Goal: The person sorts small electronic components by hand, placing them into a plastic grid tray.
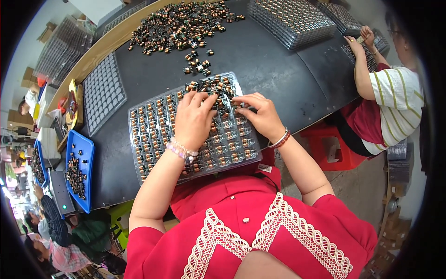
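A clear plastic tray (pixel 151 122) lies tilted at the near edge of the black table, its pockets largely filled with rows of small copper-wound coils. On its far part is a loose heap of the same coils (pixel 213 85). My left hand (pixel 194 120) is over the tray's middle, fingers bent down at the heap's near side; its fingertips partly hide what they grip. At the heap's right side my right hand (pixel 262 115) has thumb and forefinger closed around a small dark-and-copper coil, largely covered by the fingers.
A big pile of coils (pixel 179 25) covers the far table (pixel 278 74). Stacked filled trays (pixel 292 21) stand far right, where another person's hands (pixel 360 44) work. An unfilled tray (pixel 104 93) lies left, near a blue bin (pixel 88 167) of coils. A red stool (pixel 332 146) stands right.
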`<state>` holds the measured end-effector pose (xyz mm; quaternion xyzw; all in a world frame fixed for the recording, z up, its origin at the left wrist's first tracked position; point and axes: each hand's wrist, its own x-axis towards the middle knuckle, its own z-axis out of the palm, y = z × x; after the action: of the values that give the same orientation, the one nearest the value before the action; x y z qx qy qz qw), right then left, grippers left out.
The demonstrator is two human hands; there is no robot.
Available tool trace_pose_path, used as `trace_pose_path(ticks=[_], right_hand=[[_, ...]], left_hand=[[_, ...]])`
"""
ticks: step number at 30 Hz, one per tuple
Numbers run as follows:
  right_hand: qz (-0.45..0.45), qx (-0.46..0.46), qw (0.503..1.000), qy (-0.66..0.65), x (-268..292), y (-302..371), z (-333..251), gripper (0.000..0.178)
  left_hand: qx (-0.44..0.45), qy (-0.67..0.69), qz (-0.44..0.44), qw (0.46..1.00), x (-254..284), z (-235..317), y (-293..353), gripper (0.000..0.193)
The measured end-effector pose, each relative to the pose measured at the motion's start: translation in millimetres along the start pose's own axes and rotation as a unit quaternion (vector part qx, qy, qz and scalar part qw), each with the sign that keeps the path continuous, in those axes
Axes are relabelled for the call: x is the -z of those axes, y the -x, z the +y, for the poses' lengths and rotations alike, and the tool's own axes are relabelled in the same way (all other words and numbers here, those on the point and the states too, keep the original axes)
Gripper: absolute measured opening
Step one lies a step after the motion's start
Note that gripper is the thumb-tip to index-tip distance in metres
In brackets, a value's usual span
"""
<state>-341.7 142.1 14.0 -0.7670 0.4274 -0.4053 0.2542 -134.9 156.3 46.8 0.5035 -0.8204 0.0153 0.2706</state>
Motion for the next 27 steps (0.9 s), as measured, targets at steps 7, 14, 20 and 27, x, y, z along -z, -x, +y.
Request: trace_pose_path(ticks=[7,14,20,27], right_hand=[[-0.001,-0.035,0.998,-0.061,-2,-3,6,0.027],[0.001,0.029,0.998,0.064,-5,-2,13,0.013],[-0.022,-0.111,0.976,-0.184,-2,-6,12,0.014],[-0.044,-0.135,0.968,-0.209,-2,-7,24,0.013]], left_hand=[[-0.048,0.058,-0.045,0.996,-5,-16,-2,0.024],[-0.019,0.155,-0.008,0.988,0,3,9,0.025],[0.149,0.278,-0.074,0.946,4,6,16,0.03],[0.196,0.279,-0.102,0.934,9,6,17,0.028]])
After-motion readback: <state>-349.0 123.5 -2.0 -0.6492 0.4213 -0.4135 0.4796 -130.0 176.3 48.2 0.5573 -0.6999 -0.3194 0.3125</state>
